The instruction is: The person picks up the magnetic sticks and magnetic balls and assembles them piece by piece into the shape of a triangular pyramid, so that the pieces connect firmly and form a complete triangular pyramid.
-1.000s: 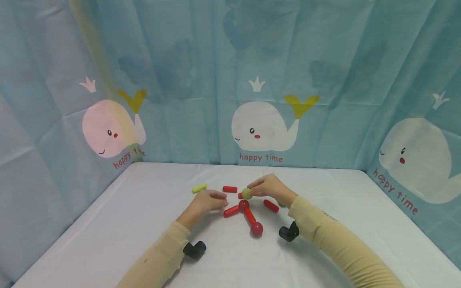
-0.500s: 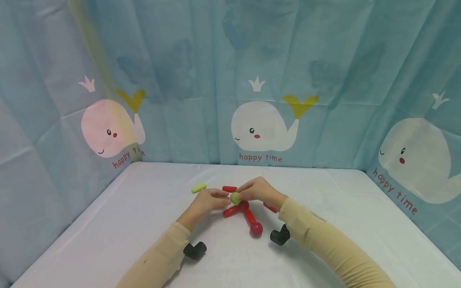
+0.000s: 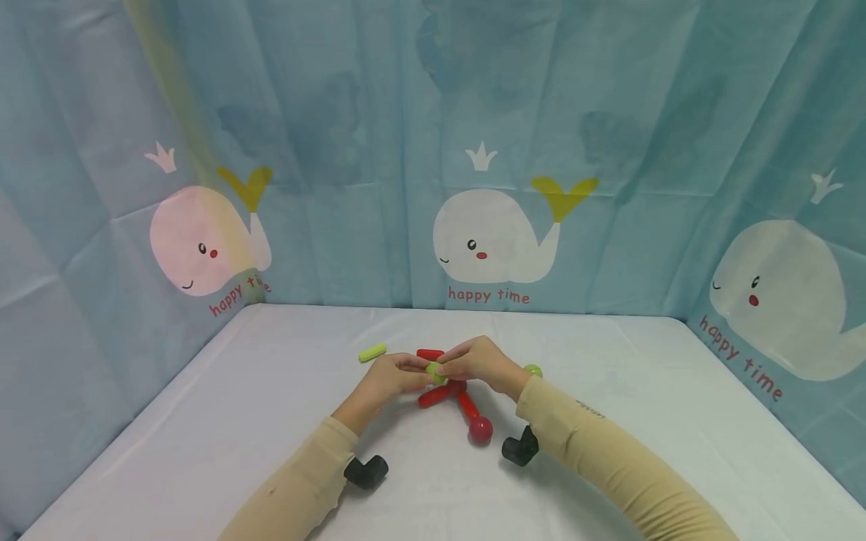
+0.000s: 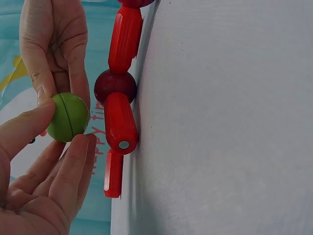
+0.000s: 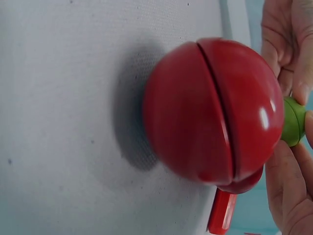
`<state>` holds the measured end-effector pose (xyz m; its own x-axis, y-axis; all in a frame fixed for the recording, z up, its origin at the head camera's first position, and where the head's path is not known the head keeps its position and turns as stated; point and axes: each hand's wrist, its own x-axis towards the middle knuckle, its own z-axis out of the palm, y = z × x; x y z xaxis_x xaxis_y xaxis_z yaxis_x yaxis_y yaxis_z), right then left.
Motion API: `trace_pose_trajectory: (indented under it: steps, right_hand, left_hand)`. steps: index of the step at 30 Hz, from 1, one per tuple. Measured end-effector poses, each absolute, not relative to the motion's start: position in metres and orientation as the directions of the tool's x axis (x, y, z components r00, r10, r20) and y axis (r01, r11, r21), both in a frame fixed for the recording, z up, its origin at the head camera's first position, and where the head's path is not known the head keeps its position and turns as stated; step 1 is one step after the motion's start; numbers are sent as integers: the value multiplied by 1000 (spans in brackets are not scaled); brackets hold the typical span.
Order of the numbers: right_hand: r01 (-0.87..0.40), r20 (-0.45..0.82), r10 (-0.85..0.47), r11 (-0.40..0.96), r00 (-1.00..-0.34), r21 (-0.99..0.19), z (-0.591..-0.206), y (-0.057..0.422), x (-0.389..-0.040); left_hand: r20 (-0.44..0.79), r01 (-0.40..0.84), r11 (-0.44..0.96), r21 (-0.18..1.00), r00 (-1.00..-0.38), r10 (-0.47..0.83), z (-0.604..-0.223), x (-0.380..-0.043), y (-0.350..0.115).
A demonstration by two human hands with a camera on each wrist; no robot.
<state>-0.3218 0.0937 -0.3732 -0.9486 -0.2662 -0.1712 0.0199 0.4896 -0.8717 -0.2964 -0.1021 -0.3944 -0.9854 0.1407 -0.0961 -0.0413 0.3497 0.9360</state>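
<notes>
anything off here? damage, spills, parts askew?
Nothing clearly wrong. The green ball, held between left hand and right hand, has a dark line round it, but the near red ball has one too, so likely a seam, not a crack. No spill visible; a few dark specks on the white table, cause unclear.

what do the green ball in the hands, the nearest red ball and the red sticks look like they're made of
Green ball: probably plastic, low sheen, with a fine seam round it. Nearest red ball: glossy, likely hard plastic, given its bright highlight and dark seam. Red sticks: shiny plastic by the look, with straight grooves; the silvery disc on one end may be metal.
</notes>
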Motion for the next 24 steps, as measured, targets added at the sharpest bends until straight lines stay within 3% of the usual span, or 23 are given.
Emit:
trace_pose_trajectory:
  steps: [13, 24]
  right_hand:
    - [29, -173, -239, 506, -956, -862, -371, 91, -320]
    - [74, -181, -159, 516, -971, -853, -372, 105, -318]
  left_hand:
    - [-86, -43, 284, 958, -986, 142, -395, -297, -103]
    - [-140, -93, 410, 907, -987, 85, -394, -301, -113]
